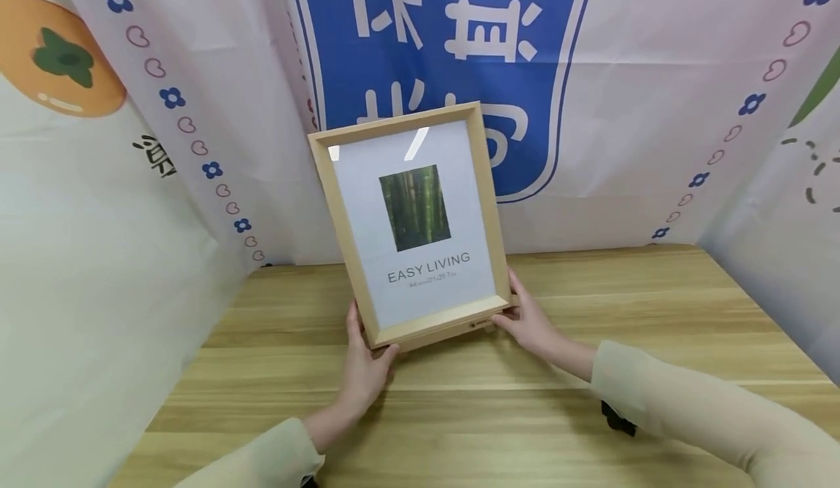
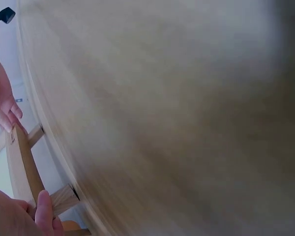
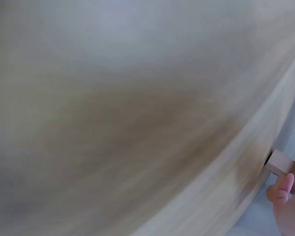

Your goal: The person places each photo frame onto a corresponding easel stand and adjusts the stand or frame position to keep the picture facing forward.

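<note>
A light wood picture frame [image 1: 488, 203] leans back, slightly turned, showing a bamboo picture and the words EASY LIVING. Its bottom edge rests on the ledge of a wooden easel [image 1: 429, 337], whose short feet show in the left wrist view. My left hand [image 1: 367, 371] grips the lower left corner, thumb in front at the ledge and fingers along the side. At the lower right corner my right hand [image 1: 528, 324] holds on, thumb low at the ledge end and fingers reaching behind the frame's side. The easel's back is hidden by the frame.
A wood-grain tabletop [image 1: 459, 430] lies under everything. Close behind the frame hangs a white printed cloth [image 1: 623, 181] with a blue sign, and cloth walls stand at both sides. A black strap [image 1: 617, 419] hangs under the right sleeve.
</note>
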Available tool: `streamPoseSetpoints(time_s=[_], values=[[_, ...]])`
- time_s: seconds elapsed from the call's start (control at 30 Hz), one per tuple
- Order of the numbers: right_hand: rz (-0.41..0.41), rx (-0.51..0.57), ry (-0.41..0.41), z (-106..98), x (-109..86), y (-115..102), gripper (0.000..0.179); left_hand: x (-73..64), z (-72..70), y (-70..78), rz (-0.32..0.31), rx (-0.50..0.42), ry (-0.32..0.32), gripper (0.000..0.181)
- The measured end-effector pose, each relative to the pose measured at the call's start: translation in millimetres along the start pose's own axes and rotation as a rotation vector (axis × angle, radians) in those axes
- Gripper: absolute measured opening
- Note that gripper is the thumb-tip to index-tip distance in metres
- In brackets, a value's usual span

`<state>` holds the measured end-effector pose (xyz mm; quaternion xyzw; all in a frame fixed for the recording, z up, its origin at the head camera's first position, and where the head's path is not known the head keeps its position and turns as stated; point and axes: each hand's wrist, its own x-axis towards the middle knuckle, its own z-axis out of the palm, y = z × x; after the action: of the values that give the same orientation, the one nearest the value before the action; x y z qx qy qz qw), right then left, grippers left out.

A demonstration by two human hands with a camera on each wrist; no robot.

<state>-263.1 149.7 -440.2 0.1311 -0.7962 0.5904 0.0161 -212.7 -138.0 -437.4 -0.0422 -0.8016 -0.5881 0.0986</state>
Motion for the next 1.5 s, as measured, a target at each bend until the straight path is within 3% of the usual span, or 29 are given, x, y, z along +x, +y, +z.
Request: streamPoseSetpoints(time_s=[0.3, 0.67, 0.93, 1.17, 1.5], values=[[0.005, -0.045, 0.070, -21.9, -28.7, 2.4, 0.092, 5.7, 19.0, 5.5, 0.038, 0.016, -0.088, 0.105], [0.076, -0.093, 0.129, -39.9, -50.1, 2.0, 0.095, 18.8, 37.2, 7.3, 0.053, 0.013, -0.186, 0.109], [0.071, -0.104, 0.167, -46.6, -58.6, 1.2, 0.096, 26.3, 45.2, 12.7, 0.083, 0.002, -0.227, 0.107], [0.080, -0.123, 0.176, -49.7, -64.7, 0.6, 0.096, 29.5, 49.8, 15.7, 0.043, -0.005, -0.259, 0.107], [0.072, -0.134, 0.188, -53.6, -67.4, 3.5, 0.096, 32.2, 55.1, 16.8, 0.050, -0.019, -0.274, 0.106]])
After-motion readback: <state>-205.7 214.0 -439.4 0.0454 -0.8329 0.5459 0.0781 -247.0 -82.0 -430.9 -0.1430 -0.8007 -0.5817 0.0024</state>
